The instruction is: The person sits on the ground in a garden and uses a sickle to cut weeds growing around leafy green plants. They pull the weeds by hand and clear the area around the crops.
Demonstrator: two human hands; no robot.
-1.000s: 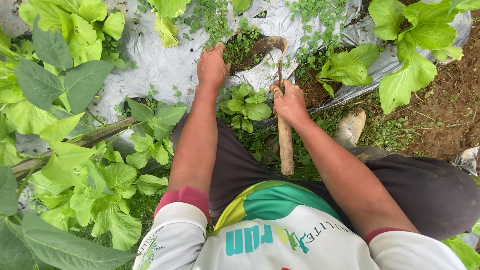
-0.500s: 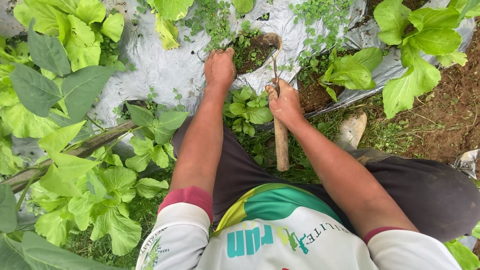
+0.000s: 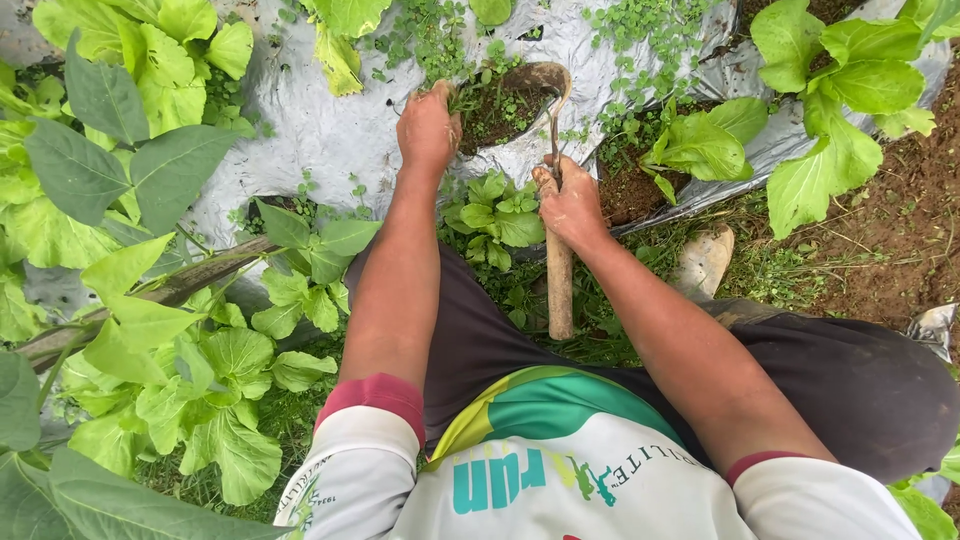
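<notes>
My right hand (image 3: 572, 205) grips the wooden handle (image 3: 559, 285) of a small hand hoe. Its curved metal blade (image 3: 553, 85) arches over a planting hole (image 3: 500, 112) of dark soil cut in the silver plastic mulch sheet (image 3: 330, 130). At the left rim of that hole, my left hand (image 3: 428, 125) is closed on a clump of small weeds (image 3: 462, 97). A small leafy seedling (image 3: 500, 212) grows just below the hole, between my two forearms.
Large leafy green plants crowd the left side (image 3: 130, 170) and the upper right (image 3: 840, 90). A bamboo stick (image 3: 180, 285) lies diagonally at the left. Bare brown soil (image 3: 900, 230) and a pale boot toe (image 3: 705, 260) show at the right.
Both hands have pushed further forward to the planting hole. The hoe blade now sits over the hole and my left hand has closed on the weeds at its rim.
</notes>
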